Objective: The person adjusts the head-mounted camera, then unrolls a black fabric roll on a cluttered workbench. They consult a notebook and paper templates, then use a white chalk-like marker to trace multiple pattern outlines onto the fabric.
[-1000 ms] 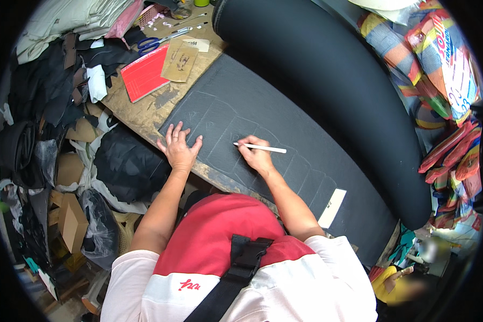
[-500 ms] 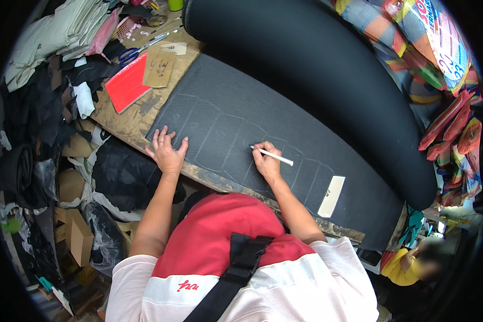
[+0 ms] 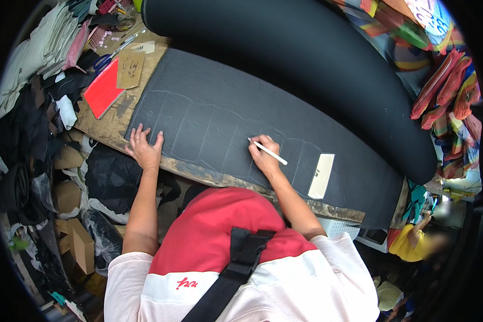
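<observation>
A sheet of black fabric or leather-like material (image 3: pixel 198 70) lies on the wooden table, marked with a row of faint pale outlines split by cross lines. My right hand (image 3: pixel 266 155) is closed around a white marking pen (image 3: pixel 272 154), its tip on or just over the sheet inside one of the outlined sections. My left hand (image 3: pixel 146 150) rests with spread fingers on the sheet's near left edge. To the right of my right hand, a cream strip template (image 3: pixel 321 176) lies flat at the end of the outlines.
A large black roll (image 3: pixel 284 59) lies along the table's far side. On the wooden table (image 3: pixel 99 121) at left are a red notebook (image 3: pixel 104 88), brown card (image 3: pixel 130 68) and scissors (image 3: pixel 103 63). Scraps crowd the left; colourful bags (image 3: pixel 451 86) hang right. A person in yellow (image 3: pixel 408 244) is at lower right.
The whole view has shifted, so the table things sit further left and higher in the picture. My right hand still holds the pen at the outlines; my left hand still lies on the sheet's edge.
</observation>
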A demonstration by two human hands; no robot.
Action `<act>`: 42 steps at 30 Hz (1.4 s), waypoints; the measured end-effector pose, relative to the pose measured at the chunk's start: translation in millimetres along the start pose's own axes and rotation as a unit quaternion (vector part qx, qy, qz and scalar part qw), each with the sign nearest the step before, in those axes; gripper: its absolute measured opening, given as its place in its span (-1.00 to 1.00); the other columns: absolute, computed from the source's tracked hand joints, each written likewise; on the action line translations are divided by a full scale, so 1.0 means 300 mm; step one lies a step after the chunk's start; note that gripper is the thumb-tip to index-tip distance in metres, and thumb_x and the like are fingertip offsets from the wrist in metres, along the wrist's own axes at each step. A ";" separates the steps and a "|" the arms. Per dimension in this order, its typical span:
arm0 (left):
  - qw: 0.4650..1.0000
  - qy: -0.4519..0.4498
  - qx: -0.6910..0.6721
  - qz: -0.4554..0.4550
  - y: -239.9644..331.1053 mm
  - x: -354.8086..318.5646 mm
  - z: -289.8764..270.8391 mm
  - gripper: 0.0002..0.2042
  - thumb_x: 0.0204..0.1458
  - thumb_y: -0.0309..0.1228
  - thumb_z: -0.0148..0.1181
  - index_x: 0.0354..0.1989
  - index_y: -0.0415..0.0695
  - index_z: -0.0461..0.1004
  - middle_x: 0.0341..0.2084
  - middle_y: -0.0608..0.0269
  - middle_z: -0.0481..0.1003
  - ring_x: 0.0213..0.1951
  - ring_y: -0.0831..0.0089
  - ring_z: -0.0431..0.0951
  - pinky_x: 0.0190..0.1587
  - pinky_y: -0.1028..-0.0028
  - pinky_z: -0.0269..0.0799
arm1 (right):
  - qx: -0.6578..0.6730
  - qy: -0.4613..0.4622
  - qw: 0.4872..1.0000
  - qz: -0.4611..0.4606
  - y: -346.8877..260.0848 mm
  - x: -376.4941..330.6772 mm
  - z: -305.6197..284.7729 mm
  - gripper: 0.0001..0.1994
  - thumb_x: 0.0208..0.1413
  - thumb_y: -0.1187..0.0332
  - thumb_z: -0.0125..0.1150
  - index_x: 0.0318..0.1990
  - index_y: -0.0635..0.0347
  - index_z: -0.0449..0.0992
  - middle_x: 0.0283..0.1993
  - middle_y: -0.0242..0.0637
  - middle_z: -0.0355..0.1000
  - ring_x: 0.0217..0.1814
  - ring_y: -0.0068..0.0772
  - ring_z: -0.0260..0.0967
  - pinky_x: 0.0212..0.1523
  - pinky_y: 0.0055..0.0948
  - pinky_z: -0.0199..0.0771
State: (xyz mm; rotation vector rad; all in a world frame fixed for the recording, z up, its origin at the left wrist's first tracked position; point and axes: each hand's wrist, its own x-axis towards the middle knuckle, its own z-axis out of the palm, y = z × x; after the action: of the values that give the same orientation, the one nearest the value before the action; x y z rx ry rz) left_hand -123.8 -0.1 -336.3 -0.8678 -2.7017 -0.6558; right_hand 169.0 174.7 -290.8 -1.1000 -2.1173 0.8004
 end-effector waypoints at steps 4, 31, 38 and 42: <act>1.000 -0.005 0.016 0.005 -0.004 0.001 0.002 -0.65 -0.18 -0.06 0.31 -0.27 0.01 0.53 0.08 0.42 0.40 0.21 0.32 0.24 0.21 -0.21 -0.16 | 0.019 -0.045 0.995 -0.086 0.023 -0.006 0.027 -0.90 -0.20 0.46 0.21 -0.46 0.25 0.54 -0.46 -0.13 0.49 -0.34 -0.11 0.45 -0.31 -0.26 0.48; 0.999 -0.026 0.026 -0.025 0.028 -0.006 -0.001 -0.63 -0.07 -0.11 0.24 -0.11 0.00 0.46 0.14 0.27 0.30 0.27 0.24 0.12 0.19 -0.21 -0.15 | -0.014 -0.005 0.995 0.094 0.153 -0.170 -0.290 -0.93 -0.20 0.51 0.19 -0.48 0.28 0.52 -0.46 -0.04 0.47 -0.38 -0.06 0.45 -0.31 -0.24 0.48; 0.972 -0.045 -0.132 0.191 0.441 -0.273 0.001 -0.67 -0.10 -0.30 0.22 -0.12 -0.04 0.40 0.09 0.06 0.25 0.24 0.03 0.10 0.19 -0.11 -0.10 | 0.003 0.038 0.999 0.017 0.225 -0.203 -0.334 -0.93 -0.14 0.50 0.19 -0.45 0.31 0.53 -0.41 -0.07 0.49 -0.29 -0.04 0.45 -0.25 -0.24 0.47; 0.954 -0.232 -0.075 0.177 0.604 -0.378 -0.008 -0.41 -0.06 -0.02 0.22 0.13 -0.01 0.28 0.27 0.02 0.05 0.35 0.04 -0.11 0.24 -0.23 -0.32 | -0.001 0.056 0.998 0.032 0.238 -0.206 -0.337 -0.94 -0.14 0.50 0.19 -0.48 0.31 0.51 -0.43 -0.07 0.48 -0.30 -0.05 0.45 -0.26 -0.23 0.48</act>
State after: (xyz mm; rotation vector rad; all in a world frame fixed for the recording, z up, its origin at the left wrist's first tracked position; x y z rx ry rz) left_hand 75.0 74.1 -310.6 -1.6839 -2.7845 -0.6445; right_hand 307.2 178.8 -295.1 -1.1915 -1.9982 0.7483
